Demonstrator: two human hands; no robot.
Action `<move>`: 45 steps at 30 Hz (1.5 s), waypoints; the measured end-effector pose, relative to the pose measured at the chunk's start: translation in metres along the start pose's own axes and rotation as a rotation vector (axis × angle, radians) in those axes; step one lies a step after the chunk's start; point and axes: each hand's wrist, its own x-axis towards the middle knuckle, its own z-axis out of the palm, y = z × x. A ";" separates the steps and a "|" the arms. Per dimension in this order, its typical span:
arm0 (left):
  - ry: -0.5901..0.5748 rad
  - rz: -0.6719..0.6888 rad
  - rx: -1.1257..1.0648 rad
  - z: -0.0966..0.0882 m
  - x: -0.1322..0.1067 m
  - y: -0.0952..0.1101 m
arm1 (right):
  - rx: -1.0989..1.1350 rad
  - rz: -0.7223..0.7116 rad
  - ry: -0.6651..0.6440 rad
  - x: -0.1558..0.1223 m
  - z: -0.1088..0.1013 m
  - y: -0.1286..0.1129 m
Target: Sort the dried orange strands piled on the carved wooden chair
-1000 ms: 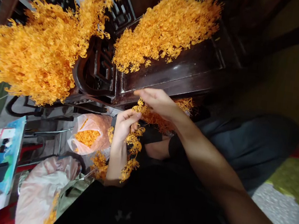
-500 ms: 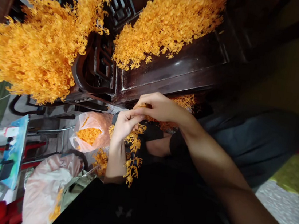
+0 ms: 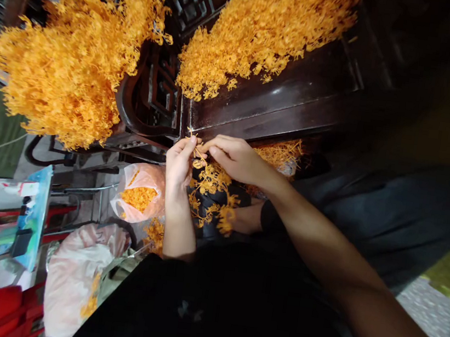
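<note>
Orange sprig (image 3: 212, 183) hangs between both hands, just below the dark desk (image 3: 283, 104) edge. Left hand (image 3: 179, 160) and right hand (image 3: 236, 159) meet fingertip to fingertip, pinched narrow on its top stem, so the branches dangle untangled. Matching heap (image 3: 268, 30) lies on the desk, well apart.

Shirt (image 3: 240, 303): black, small grey logo (image 3: 188, 312) on chest. Trousers (image 3: 389, 212): dark blue-grey. Left hand (image 3: 179, 160), right hand (image 3: 236, 159) and forearms (image 3: 322, 247): bare.

Surface (image 3: 300, 98): dark polished wood with a carved rail; one heap of orange sprigs (image 3: 263, 30) lies directly on it (a second orange mass (image 3: 68, 65) beside it).
</note>
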 end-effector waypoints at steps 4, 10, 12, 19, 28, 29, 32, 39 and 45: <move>0.014 -0.031 -0.043 -0.006 0.006 0.002 | -0.292 -0.057 -0.081 -0.002 0.006 0.002; -0.081 -0.108 -0.145 -0.010 -0.002 0.000 | -0.472 -0.132 -0.072 -0.003 0.014 0.014; -0.163 -0.130 -0.163 -0.011 -0.007 -0.002 | -0.350 -0.116 -0.020 -0.001 0.015 0.017; -0.235 -0.133 -0.078 -0.010 -0.022 -0.015 | -0.046 -0.037 0.187 0.003 0.026 0.013; -0.020 0.055 0.002 -0.025 -0.029 -0.004 | 0.386 0.294 0.614 0.015 -0.014 0.048; -0.009 0.075 0.005 -0.026 -0.029 -0.004 | 0.435 0.302 0.562 0.015 -0.017 0.049; -0.031 0.084 0.022 -0.021 -0.025 -0.007 | 0.507 0.338 0.359 0.010 -0.006 0.041; 0.047 0.127 0.009 -0.002 -0.018 -0.015 | 0.048 0.123 0.223 0.003 0.036 0.008; 0.257 0.178 -0.035 -0.002 0.002 -0.016 | 0.013 -0.047 0.436 -0.007 0.018 -0.010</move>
